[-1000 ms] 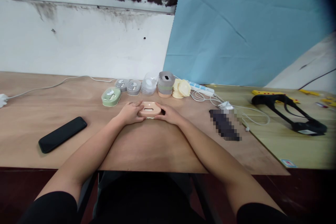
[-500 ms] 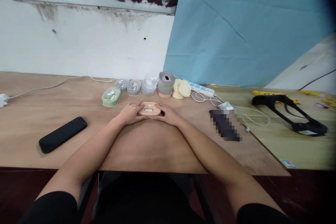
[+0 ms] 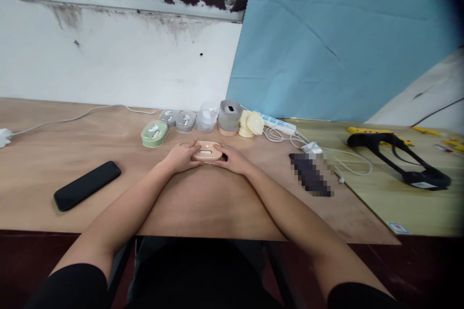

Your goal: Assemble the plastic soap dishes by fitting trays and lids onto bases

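Observation:
A small peach-coloured oval plastic box (image 3: 207, 152) with a pale slot in its top rests on the brown table, in the middle of the head view. My left hand (image 3: 183, 157) closes on its left end, thumb at the near side and fingers over the top edge. At the opposite end my right hand (image 3: 232, 158) grips it in the same way. Behind them stand a green oval box (image 3: 154, 134) and two grey oval boxes, one of them (image 3: 185, 121) nearer the middle. Fingers hide both ends of the peach box.
Clear plastic covers (image 3: 207, 118), a stack of grey, green and peach trays (image 3: 230, 117) and pale yellow oval pieces (image 3: 251, 123) line the back. A black phone (image 3: 87, 185) lies left. Rightward are a power strip (image 3: 278, 124), white cables, a pixelated dark item (image 3: 311, 175) and a black strap frame (image 3: 400, 159).

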`<state>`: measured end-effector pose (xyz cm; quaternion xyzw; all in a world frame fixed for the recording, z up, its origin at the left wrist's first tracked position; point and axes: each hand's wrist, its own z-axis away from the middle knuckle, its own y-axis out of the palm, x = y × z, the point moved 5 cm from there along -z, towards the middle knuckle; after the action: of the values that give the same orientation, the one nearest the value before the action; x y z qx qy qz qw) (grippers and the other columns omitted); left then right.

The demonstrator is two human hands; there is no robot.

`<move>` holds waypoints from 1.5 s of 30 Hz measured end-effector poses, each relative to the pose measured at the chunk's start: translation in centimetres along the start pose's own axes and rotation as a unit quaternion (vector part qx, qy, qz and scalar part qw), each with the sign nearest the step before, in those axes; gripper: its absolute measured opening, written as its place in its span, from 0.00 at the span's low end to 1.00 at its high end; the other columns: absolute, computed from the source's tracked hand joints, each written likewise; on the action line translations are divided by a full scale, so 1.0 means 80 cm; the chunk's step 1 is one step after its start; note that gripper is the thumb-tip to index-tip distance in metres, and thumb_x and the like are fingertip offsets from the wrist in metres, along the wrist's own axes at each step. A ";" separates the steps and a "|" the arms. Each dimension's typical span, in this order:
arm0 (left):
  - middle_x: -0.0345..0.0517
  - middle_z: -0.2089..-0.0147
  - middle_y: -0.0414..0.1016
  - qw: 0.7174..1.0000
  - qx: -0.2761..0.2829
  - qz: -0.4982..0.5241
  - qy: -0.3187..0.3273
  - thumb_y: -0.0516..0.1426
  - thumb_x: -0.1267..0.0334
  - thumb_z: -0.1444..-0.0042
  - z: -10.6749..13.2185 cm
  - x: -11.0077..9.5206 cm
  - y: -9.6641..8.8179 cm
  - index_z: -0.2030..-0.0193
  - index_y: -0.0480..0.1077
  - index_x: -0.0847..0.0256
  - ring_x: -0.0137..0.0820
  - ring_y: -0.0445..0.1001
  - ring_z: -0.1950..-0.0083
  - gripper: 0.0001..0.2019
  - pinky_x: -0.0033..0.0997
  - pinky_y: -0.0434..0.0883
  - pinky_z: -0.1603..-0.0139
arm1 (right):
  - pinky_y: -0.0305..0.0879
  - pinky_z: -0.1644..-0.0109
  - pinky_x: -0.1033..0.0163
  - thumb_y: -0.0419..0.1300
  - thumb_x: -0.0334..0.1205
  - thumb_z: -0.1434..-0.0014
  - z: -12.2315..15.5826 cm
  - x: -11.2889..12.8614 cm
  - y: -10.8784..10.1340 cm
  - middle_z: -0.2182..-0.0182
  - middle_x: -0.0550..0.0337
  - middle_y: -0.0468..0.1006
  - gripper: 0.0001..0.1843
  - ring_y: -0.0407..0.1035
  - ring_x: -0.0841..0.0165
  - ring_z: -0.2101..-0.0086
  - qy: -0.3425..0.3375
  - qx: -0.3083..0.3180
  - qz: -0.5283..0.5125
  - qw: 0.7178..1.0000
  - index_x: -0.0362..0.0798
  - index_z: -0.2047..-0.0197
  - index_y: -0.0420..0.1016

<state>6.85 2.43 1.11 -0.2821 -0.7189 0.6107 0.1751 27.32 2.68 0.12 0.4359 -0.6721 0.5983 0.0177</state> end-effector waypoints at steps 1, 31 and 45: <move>0.56 0.30 0.55 1.000 0.000 0.001 -0.001 0.53 0.40 0.44 0.000 0.000 0.000 0.36 0.60 0.54 0.47 0.66 0.37 0.33 0.46 0.62 0.39 | 0.56 0.35 0.47 0.65 0.57 0.49 0.000 0.000 0.000 0.37 0.51 0.63 0.42 0.58 0.53 0.38 0.000 0.001 0.001 1.000 0.53 0.34 0.60; 0.59 0.31 0.56 0.999 -0.023 0.018 0.025 0.54 0.41 0.44 -0.001 0.001 0.006 0.37 0.60 0.55 0.51 0.72 0.44 0.32 0.47 0.67 0.46 | 0.62 0.43 0.57 0.53 0.37 0.38 -0.147 -0.001 -0.024 0.51 0.49 0.76 0.17 0.68 0.60 0.50 0.046 -0.207 0.131 0.968 0.44 0.49 0.75; 0.58 0.31 0.56 0.998 -0.026 0.017 0.050 0.54 0.41 0.45 -0.001 0.000 0.009 0.36 0.59 0.57 0.50 0.68 0.40 0.34 0.46 0.66 0.43 | 0.63 0.56 0.61 0.58 0.30 0.46 -0.162 -0.024 -0.015 0.63 0.56 0.78 0.08 0.70 0.65 0.61 0.071 -0.181 0.129 0.972 0.47 0.63 0.75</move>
<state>7.03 2.57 0.46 -0.3292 -0.7197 0.5799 0.1933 22.81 14.54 3.72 0.2914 -0.8166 0.4937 0.0669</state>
